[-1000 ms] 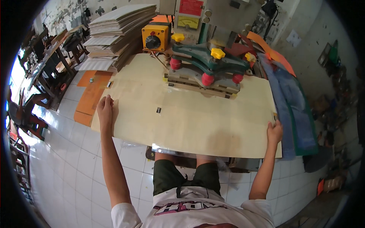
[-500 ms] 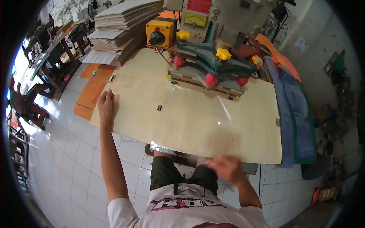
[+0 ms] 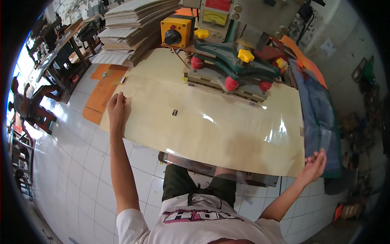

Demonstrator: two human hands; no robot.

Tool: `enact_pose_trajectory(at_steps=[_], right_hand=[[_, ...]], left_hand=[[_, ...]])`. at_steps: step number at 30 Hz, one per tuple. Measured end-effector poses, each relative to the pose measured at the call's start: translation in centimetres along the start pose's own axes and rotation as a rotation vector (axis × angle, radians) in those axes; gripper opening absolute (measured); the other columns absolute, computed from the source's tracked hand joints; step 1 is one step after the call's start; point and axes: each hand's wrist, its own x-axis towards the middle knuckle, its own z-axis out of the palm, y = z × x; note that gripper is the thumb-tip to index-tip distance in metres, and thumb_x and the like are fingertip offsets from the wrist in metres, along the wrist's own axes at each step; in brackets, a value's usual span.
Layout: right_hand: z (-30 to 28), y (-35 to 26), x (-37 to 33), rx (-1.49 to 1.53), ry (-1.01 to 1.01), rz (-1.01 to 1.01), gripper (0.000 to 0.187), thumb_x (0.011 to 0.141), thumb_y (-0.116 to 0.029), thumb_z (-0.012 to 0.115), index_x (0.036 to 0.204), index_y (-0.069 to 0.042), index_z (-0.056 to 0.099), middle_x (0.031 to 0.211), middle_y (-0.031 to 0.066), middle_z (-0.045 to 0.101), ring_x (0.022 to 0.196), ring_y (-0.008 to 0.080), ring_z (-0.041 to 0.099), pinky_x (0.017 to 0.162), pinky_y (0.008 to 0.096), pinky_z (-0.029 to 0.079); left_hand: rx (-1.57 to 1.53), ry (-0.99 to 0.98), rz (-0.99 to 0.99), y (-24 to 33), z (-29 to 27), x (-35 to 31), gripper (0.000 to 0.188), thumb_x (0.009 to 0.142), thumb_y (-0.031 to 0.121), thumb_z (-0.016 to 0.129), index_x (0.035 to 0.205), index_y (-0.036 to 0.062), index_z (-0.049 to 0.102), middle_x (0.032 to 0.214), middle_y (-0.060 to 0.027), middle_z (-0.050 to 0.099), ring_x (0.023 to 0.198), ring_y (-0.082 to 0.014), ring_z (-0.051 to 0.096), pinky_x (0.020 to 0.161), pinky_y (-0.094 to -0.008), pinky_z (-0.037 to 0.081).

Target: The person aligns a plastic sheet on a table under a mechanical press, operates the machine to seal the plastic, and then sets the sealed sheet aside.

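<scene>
A clear plastic sheet (image 3: pixel 209 118), told mostly by its bright reflections, lies over a cream board (image 3: pixel 154 81). Its near edge hangs past the board above my lap. At the board's left edge my left hand (image 3: pixel 116 107) is closed, fingertips pinched on what looks like the sheet's left side. Beyond the board's near right corner, my right hand (image 3: pixel 313 166) is raised, thumb and fingers pinched together at the sheet's right end; the film there is hard to make out. Over the board's far side stands a press head (image 3: pixel 237 65) with green arms, red knobs and yellow star knobs.
A yellow control box (image 3: pixel 177 31) with a black dial stands beside the press. Stacked pale boards (image 3: pixel 130 32) rise at the far left, above an orange sheet (image 3: pixel 97 103). Blue plastic with green trim (image 3: pixel 321 126) hangs at the right. A small dark piece (image 3: pixel 174 112) lies mid-board.
My right hand has swept right from above my lap to beyond the board's right corner, and reflections have spread across the plastic sheet. My left hand stays at the left edge.
</scene>
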Motion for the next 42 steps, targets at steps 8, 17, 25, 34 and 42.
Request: enact_pose_trajectory(at_steps=[8,17,25,34,42], right_hand=[[2.5,4.7,1.8,-0.675,-0.116,-0.406,0.042,0.094,-0.022,0.07,0.131,-0.005,0.058,0.131,0.0102,0.055,0.105,0.0231,0.059,0.089,0.0354,0.049],[13.8,6.3,1.4,-0.931,-1.177,-0.253,0.052,0.072,-0.022,0.084,0.116,-0.003,0.063,0.105,0.0115,0.063,0.1,0.0261,0.061,0.089,0.0367,0.049],[15.9,8.1,3.0,-1.079,-1.302,-0.11,0.059,0.058,-0.021,0.093,0.106,-0.003,0.063,0.087,0.0053,0.059,0.076,0.0178,0.057,0.07,0.0321,0.049],[16.2,8.0,3.0,-0.978,-1.487,0.075,0.027,0.072,-0.013,0.082,0.089,0.0,0.065,0.068,0.005,0.06,0.064,0.0154,0.057,0.061,0.0325,0.046],[14.1,0.5,-1.9,-0.869,-1.152,-0.439,0.015,0.078,-0.012,0.073,0.081,-0.002,0.062,0.073,0.0105,0.065,0.066,0.0296,0.062,0.065,0.0381,0.047]], left_hand=[[-0.003,0.025,0.007,0.0,0.6,0.0,0.042,0.102,0.034,0.055,0.078,0.0003,0.06,0.071,-0.0015,0.054,0.066,-0.01,0.05,0.062,-0.0267,0.043],[-0.04,0.014,-0.017,-1.1,0.1,0.3,0.042,0.102,0.033,0.056,0.079,-0.0015,0.061,0.072,-0.0026,0.057,0.064,-0.0091,0.05,0.062,-0.0253,0.042],[-0.049,0.005,-0.003,-1.2,-0.1,0.4,0.041,0.101,0.033,0.057,0.079,-0.0011,0.062,0.071,-0.0023,0.057,0.063,-0.0088,0.051,0.059,-0.0252,0.042],[-0.002,0.015,0.024,-0.4,0.1,-0.3,0.043,0.102,0.035,0.056,0.079,-0.0005,0.062,0.072,-0.0019,0.056,0.065,-0.0092,0.051,0.06,-0.0258,0.042],[0.282,0.004,0.503,2.3,2.7,-2.9,0.012,0.095,0.011,0.062,0.089,0.0001,0.066,0.086,-0.0064,0.063,0.074,-0.0154,0.057,0.062,-0.0292,0.046]])
